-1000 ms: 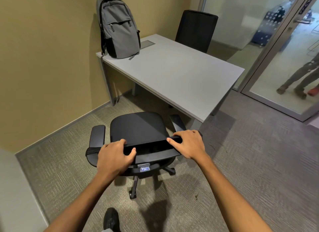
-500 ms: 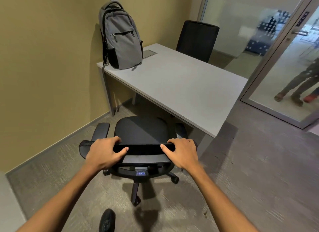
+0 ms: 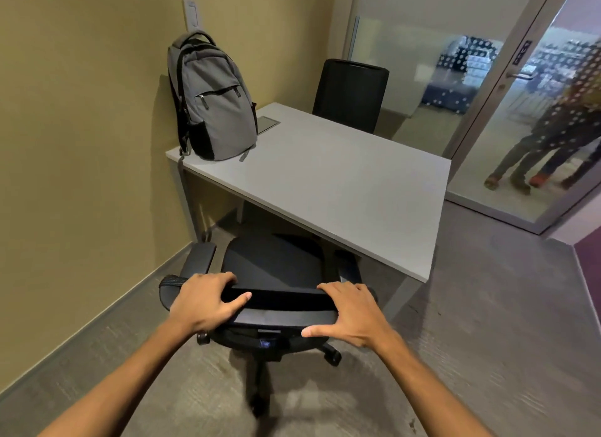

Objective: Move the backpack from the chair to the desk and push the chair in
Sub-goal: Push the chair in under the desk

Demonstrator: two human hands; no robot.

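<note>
Two hands on the backrest top of the black chair: left hand curled over its left end, thumb in front; right hand pressed on the right end, fingers spread, not closed. No legible writing; small blue tag below the backrest, too blurred to read. Grey backpack upright at the desk far-left corner, leaning on the wall. Chair seat front under the desk's near edge. Second black chair beyond the far edge.
</note>
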